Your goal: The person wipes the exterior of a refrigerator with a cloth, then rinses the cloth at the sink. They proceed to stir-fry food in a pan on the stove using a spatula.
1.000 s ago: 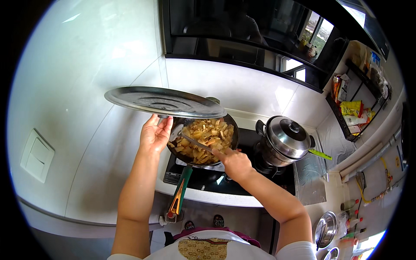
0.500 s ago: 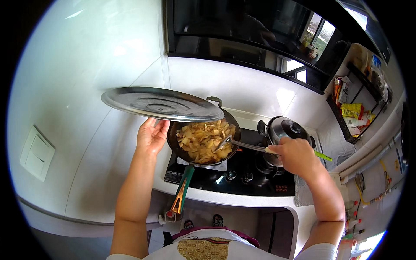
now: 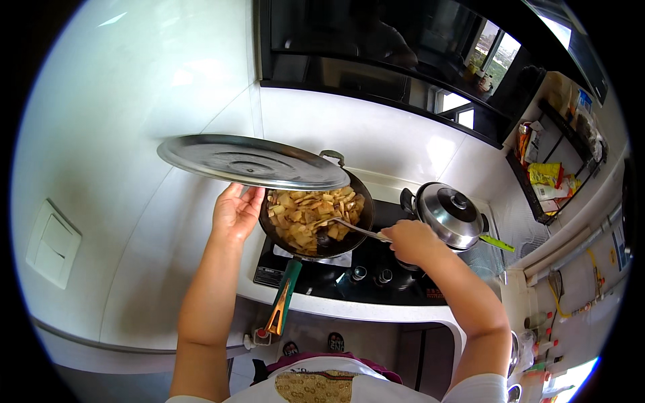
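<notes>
My left hand (image 3: 238, 211) grips the near edge of a large round metal lid (image 3: 255, 161), raised and tilted over the left and far side of a wok (image 3: 367, 208). Sliced, browned pieces of food (image 3: 295, 218), perhaps potato, fill the wok. A green and gold handle (image 3: 285, 290) sticks out from the wok toward me. Closed around the handle of a metal spatula (image 3: 363, 230), my right hand (image 3: 411, 242) is just right of the wok. The spatula's tip is in among the food, partly hidden by it.
A lidded steel pot (image 3: 443, 225) stands on the right side of the black cooktop (image 3: 316, 285), with a green handle (image 3: 497, 242) beside it. Black range hood panels (image 3: 336, 47) hang above. Packets lie on a wall rack (image 3: 545, 181) at right; a tiled wall (image 3: 134, 221) borders the left.
My right hand has moved left, away from the lidded pot, bringing the spatula deeper into the food. The food is shifted, baring some dark wok bottom. Left hand and lid stay nearly still.
</notes>
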Demonstrator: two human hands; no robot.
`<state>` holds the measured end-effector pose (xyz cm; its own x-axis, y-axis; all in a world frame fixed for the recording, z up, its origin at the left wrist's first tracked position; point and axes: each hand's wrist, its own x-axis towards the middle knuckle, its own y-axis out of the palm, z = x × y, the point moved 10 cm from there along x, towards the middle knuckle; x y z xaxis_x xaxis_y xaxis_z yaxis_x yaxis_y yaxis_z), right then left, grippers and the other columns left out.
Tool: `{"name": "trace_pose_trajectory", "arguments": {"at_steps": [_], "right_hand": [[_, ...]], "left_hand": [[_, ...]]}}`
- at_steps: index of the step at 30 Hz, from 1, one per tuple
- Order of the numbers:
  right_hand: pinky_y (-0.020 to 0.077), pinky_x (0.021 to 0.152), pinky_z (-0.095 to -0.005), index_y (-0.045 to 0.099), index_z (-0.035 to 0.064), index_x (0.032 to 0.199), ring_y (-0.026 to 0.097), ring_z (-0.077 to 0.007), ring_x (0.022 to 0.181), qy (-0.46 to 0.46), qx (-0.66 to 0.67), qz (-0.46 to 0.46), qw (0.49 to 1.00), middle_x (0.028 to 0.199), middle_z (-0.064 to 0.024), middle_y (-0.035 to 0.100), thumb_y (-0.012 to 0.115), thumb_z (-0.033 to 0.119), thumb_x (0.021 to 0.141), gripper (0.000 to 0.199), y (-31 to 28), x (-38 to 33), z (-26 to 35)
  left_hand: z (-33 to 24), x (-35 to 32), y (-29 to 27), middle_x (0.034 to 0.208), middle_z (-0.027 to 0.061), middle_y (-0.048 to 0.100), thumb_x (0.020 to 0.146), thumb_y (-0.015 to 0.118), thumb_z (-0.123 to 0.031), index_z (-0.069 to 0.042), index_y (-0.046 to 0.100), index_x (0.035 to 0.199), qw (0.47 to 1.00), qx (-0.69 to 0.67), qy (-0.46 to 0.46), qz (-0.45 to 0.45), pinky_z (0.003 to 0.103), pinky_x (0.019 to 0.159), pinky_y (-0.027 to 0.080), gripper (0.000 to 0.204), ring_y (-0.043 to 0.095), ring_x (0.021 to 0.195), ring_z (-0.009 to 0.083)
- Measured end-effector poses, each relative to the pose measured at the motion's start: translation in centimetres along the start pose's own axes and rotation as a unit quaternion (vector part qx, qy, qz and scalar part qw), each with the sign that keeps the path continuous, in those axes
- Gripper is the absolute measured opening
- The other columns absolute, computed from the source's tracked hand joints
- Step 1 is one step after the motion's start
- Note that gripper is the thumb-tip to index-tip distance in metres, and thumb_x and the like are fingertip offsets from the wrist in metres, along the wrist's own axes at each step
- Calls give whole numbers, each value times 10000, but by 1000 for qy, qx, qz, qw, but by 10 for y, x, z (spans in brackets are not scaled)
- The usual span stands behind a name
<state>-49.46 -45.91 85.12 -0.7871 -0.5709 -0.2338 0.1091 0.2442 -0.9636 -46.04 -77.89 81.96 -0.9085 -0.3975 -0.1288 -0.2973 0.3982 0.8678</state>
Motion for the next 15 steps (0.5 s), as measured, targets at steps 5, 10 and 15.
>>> {"name": "trace_pose_trajectory", "arguments": {"at_steps": [5,10,15], "right_hand": [[511,781,-435,639,133,1109,634,-328,924,-24,73,46,996,955,-146,658,612,180,823,291,-32,-24,4],[495,817,-441,611,162,1172,626,-344,934,-59,129,86,986,1017,-164,645,606,208,837,337,6,-10,20],[491,829,-438,580,151,1216,627,-335,947,0,149,21,989,1033,-161,644,594,213,854,368,40,10,15]], "left_hand": [[0,-4,1,1071,97,567,912,561,-120,23,526,1093,1000,3,1,-25,340,928,508,233,555,985,207],[5,0,6,1062,93,574,907,567,-117,25,534,1078,1000,-6,-11,-9,339,924,509,224,557,979,208],[10,4,10,1062,97,580,900,578,-117,31,538,1068,1000,-9,-13,3,338,914,515,228,568,971,208]]}}
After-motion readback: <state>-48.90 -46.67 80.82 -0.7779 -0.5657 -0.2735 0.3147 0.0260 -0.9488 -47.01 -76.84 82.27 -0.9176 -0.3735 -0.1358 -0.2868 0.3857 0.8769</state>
